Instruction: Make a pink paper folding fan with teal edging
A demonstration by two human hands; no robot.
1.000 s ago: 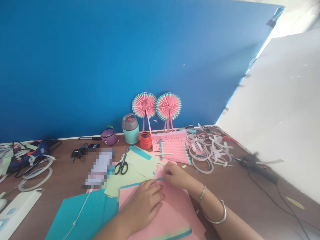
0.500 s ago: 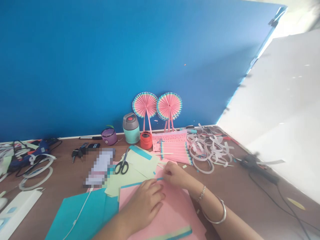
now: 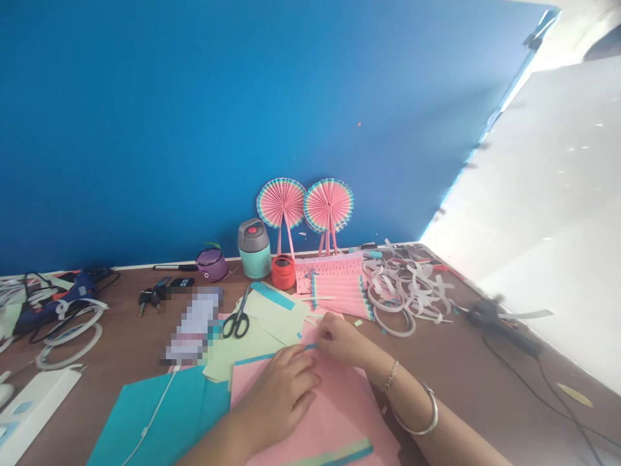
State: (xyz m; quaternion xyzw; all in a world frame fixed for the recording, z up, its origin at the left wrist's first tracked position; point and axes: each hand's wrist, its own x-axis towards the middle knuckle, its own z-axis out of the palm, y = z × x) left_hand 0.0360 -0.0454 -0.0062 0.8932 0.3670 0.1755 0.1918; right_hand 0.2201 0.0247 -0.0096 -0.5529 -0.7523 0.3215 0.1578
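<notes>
A sheet of pink paper (image 3: 334, 414) lies in front of me, with a blue strip along its far edge and a green and blue band along its near edge. My left hand (image 3: 279, 395) rests on the sheet, palm down and fingers stretched slightly apart. At the far edge, by the blue strip, my right hand (image 3: 342, 340) is closed with its fingers curled together. Whatever it may pinch is hidden by the fingers. Pale green paper (image 3: 242, 356) lies just beyond the left hand, with black-handled scissors (image 3: 237, 323) on top.
Teal paper (image 3: 160, 414) and a blurred phone (image 3: 194, 327) with a white cable are on the left. Behind stand a flask (image 3: 255, 252), a red jar (image 3: 283, 272) and pink paper fans (image 3: 328, 206). Curled white strips (image 3: 417, 291) and a glue gun (image 3: 499, 327) occupy the right.
</notes>
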